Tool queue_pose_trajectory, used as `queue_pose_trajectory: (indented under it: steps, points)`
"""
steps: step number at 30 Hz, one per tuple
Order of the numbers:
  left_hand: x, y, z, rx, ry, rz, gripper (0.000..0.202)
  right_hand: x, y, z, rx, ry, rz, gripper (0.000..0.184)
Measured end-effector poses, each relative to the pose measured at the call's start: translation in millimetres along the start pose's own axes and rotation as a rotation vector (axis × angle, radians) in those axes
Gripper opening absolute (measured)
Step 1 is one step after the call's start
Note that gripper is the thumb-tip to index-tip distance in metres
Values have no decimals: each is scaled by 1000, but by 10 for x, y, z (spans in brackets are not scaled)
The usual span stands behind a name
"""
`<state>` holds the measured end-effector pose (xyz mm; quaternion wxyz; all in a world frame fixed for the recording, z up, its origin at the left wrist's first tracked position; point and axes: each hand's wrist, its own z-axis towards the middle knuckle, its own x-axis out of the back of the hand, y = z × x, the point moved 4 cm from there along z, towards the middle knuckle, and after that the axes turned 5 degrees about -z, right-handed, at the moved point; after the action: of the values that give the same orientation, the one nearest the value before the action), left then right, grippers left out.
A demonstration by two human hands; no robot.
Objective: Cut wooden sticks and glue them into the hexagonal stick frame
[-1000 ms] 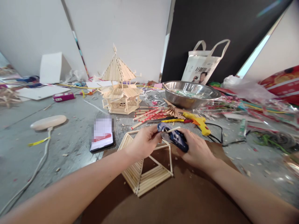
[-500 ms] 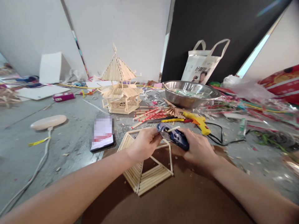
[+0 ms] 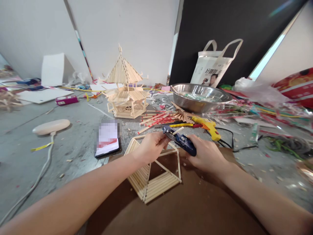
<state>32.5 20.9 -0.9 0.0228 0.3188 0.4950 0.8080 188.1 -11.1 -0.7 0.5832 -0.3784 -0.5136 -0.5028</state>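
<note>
My right hand (image 3: 205,153) is wrapped round a dark blue pair of hand cutters (image 3: 184,143) with a metal blade. A short pale wooden stick (image 3: 178,130) sticks out beyond the cutters' jaws. My left hand (image 3: 150,148) is closed in a pinch at the blade side of the jaws, on the stick's other end, mostly hidden by the fingers. Below both hands lies a flat polygonal frame of wooden sticks (image 3: 162,187), some of its sections filled with rows of sticks. Part of it is covered by my left hand and forearm.
The frame rests on a brown board (image 3: 195,202). Beyond stand a stick-built pavilion (image 3: 127,101) and a steel basin (image 3: 200,98). Red-marked sticks (image 3: 156,119) and a yellow glue gun (image 3: 207,127) lie behind my hands. A phone (image 3: 107,140) and a white corded device (image 3: 51,127) are leftward.
The cutters have tilted and dropped slightly, and the stick's projecting end has shifted a little left. Both hands keep their grip, my right hand slightly lower.
</note>
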Motion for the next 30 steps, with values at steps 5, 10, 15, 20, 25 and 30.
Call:
queue_pose_trajectory:
  steps: [5,10,15,20,25,30]
  points:
    - [-9,-47,22,18,5,-8,30,-22,-3,-2,-6,-24,-6,29]
    - [-14,-75,29,40,4,11,33,-44,3,3,0,-39,-27,28]
    - [-15,-30,8,54,10,8,31,-26,25,7,-49,-53,-38,23]
    - [4,-4,8,113,0,-63,25,-30,100,24,-176,-50,-122,27]
    - [98,-68,60,216,-127,111,29,-167,265,94,-255,-4,-205,50]
    - [111,-112,28,371,-415,165,27,-258,341,151,-201,22,-253,58]
